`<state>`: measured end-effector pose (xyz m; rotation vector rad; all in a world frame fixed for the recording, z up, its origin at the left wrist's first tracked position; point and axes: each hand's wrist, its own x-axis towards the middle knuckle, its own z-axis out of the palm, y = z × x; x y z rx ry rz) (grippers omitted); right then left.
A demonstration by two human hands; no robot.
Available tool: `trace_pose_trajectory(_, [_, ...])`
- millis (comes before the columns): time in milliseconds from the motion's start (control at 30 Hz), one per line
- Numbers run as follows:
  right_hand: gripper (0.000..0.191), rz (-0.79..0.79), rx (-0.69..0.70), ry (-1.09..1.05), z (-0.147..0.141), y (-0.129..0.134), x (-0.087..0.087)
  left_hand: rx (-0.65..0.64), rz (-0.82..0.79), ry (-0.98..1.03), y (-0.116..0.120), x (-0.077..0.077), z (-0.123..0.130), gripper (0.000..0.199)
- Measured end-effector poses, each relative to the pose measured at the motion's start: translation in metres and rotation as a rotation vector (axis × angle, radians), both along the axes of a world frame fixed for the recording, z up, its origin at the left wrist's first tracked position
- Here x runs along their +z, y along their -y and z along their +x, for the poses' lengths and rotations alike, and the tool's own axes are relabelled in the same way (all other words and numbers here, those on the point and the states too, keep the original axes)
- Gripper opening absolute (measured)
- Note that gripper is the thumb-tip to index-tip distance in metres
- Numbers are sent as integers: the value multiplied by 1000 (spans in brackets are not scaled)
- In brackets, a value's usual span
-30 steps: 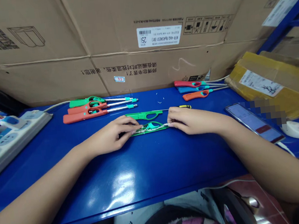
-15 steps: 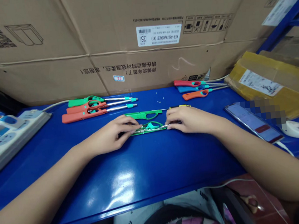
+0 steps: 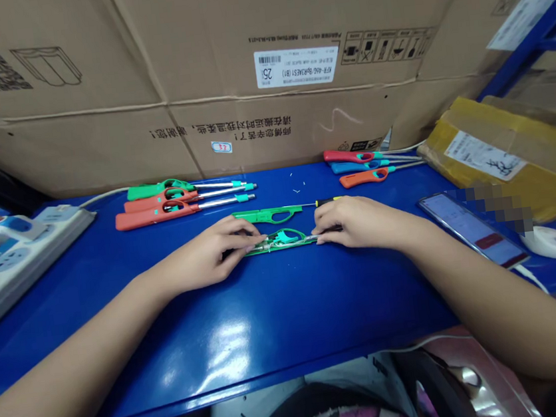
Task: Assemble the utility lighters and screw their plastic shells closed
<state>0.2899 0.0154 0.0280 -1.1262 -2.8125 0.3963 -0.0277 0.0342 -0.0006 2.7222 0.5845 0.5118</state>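
Because the left hand covers the far left end of the green lighter half-shell, how that end is shaped cannot be made out; its thumb and fingertips are pinched together on the shell, which lies on the blue tabletop between the two hands, open side up. The casing looks like thin moulded plastic, so it is probably light, fairly stiff and inclined to slide on the glossy surface; holding its solid left end, as here, seems the steadiest choice. Just behind it, a matching green half-shell lies apart, its left tip close to the fingers and partly lost behind them. In the middle, the turquoise trigger sits in the loop of the casing, with pale wires running beside it; these look soft and the most easily damaged, better left unsqueezed, and their exact routing is too small to follow. At the right end, a slim metal tube appears hard and slick, best pinched at its sides. The right hand has thumb and forefinger closed on it, hiding its tip. Behind that hand, the screwdriver shows its shaft and part of a black-and-yellow handle, the remainder blocked by the knuckles.
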Motion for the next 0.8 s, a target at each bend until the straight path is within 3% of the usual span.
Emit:
trace_pose_trajectory(400, [24, 166, -57, 252, -13, 18, 9, 3, -5, -29, 7, 4, 3, 33])
trace_pose_trajectory(500, [17, 183, -29, 201, -9, 18, 8, 9, -10, -44, 8, 4, 3, 34])
trace_pose_trajectory(633, [18, 64, -37, -29, -2, 8, 1, 7, -23, -38, 10, 1, 5, 34])
trace_pose_trajectory(800, [18, -256, -185, -186, -7, -3, -10, 31, -21, 20, 14, -4, 9, 34])
